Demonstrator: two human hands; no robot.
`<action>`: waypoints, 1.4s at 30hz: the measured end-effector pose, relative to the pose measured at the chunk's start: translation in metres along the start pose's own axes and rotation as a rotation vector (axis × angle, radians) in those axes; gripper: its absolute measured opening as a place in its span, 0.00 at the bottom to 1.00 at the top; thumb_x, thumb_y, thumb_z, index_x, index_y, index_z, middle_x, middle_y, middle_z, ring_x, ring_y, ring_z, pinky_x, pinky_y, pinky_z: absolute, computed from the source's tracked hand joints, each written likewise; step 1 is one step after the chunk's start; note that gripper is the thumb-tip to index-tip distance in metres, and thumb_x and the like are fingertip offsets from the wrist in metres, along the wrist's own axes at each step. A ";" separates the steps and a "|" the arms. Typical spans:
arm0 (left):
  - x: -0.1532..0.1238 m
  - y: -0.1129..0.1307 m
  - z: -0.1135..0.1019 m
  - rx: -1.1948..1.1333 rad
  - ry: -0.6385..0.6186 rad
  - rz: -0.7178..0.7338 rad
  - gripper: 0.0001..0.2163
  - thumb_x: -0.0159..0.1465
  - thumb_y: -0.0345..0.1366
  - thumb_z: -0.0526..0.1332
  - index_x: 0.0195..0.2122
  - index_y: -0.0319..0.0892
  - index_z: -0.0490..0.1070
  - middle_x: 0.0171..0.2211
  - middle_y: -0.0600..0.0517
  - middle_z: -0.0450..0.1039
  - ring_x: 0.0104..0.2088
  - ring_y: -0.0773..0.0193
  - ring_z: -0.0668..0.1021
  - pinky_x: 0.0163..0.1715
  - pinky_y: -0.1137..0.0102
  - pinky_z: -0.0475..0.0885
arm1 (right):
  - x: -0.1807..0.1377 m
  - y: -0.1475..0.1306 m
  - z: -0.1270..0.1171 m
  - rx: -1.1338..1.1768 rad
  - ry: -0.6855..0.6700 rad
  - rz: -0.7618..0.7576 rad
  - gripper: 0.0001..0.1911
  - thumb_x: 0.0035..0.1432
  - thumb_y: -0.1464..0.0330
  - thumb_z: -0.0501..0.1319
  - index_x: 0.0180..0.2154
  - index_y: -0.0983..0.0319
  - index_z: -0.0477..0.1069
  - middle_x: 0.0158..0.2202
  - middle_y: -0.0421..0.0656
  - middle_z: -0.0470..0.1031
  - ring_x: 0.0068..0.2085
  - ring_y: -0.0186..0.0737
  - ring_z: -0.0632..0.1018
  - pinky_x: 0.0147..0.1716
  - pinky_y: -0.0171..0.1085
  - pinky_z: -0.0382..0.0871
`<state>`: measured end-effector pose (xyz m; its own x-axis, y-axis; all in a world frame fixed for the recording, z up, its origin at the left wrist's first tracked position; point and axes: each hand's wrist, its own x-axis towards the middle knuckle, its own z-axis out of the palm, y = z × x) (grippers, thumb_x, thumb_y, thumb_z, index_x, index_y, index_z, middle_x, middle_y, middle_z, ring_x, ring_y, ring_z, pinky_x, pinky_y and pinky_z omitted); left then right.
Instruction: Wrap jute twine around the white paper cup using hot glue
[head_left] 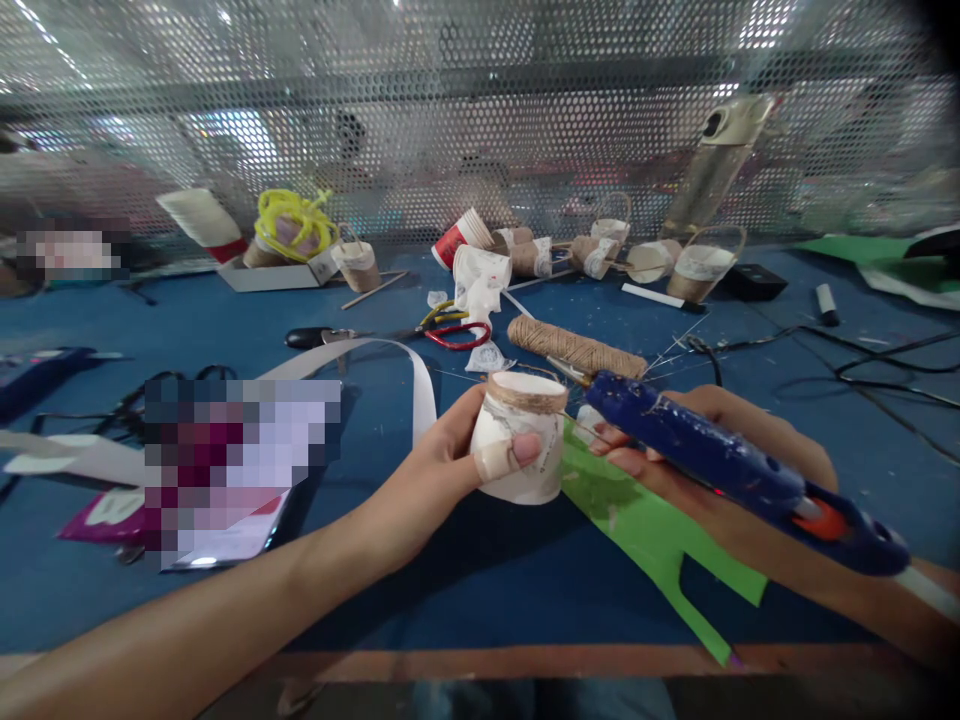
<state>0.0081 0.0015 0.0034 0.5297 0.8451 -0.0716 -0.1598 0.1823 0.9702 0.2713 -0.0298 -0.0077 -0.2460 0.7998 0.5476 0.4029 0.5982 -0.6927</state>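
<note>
Head view, white cup: here it is, the white cup, just right of centre in the frame, held above the blue table, its mouth facing up and a twine band wrapped around it just below the rim.
Left hand: the left hand has a firm curl on that cup, thumb pressed flat across the near side, a beige strip around the thumb, the other fingers hidden behind.
Right hand: over to the right, the right hand is closed around a blue glue gun, its fingertips bunched under the barrel.
Nozzle: it points to the upper left, right by the cup's rim; whether it touches, one cannot tell.
Loose strand: a thin line of twine runs from the cup's right side towards the right fingertips; whether they pinch it is unclear.
Green sheet: the cut green sheet lies below and right of the cup, partly under the right hand.
Twine roll: the twine roll rests just beyond the cup.
Scissors: red and yellow handles mark the scissors, upper centre.
</note>
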 end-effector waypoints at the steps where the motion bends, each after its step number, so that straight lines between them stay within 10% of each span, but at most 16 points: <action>1: 0.000 0.000 0.000 0.006 0.004 0.013 0.24 0.67 0.46 0.73 0.62 0.49 0.75 0.63 0.47 0.80 0.64 0.44 0.77 0.55 0.61 0.72 | -0.001 0.000 -0.001 -0.021 0.010 0.033 0.13 0.55 0.70 0.77 0.41 0.51 0.80 0.38 0.38 0.88 0.34 0.46 0.88 0.34 0.41 0.83; 11: -0.002 0.001 0.000 0.068 0.031 0.137 0.21 0.66 0.43 0.74 0.58 0.49 0.76 0.57 0.47 0.81 0.61 0.44 0.78 0.59 0.59 0.72 | 0.010 -0.018 -0.005 -0.025 0.179 -0.060 0.12 0.59 0.71 0.73 0.31 0.53 0.71 0.43 0.38 0.82 0.41 0.44 0.83 0.43 0.44 0.78; 22: -0.001 0.002 -0.001 -0.021 0.068 0.160 0.21 0.66 0.44 0.73 0.60 0.51 0.78 0.58 0.48 0.82 0.61 0.44 0.79 0.57 0.60 0.74 | 0.016 -0.020 -0.016 -0.066 0.072 -0.054 0.12 0.61 0.73 0.68 0.29 0.54 0.70 0.25 0.34 0.73 0.24 0.35 0.74 0.25 0.37 0.70; 42: -0.002 -0.004 -0.008 0.018 0.051 0.192 0.19 0.67 0.45 0.73 0.60 0.54 0.80 0.58 0.53 0.83 0.57 0.54 0.80 0.53 0.68 0.75 | 0.008 -0.004 -0.015 -0.175 -0.044 -0.103 0.15 0.59 0.70 0.67 0.29 0.55 0.61 0.26 0.32 0.65 0.25 0.34 0.67 0.27 0.37 0.59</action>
<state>0.0007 0.0032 -0.0018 0.4477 0.8881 0.1043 -0.2387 0.0062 0.9711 0.2805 -0.0270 0.0064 -0.3308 0.7385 0.5876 0.5200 0.6622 -0.5395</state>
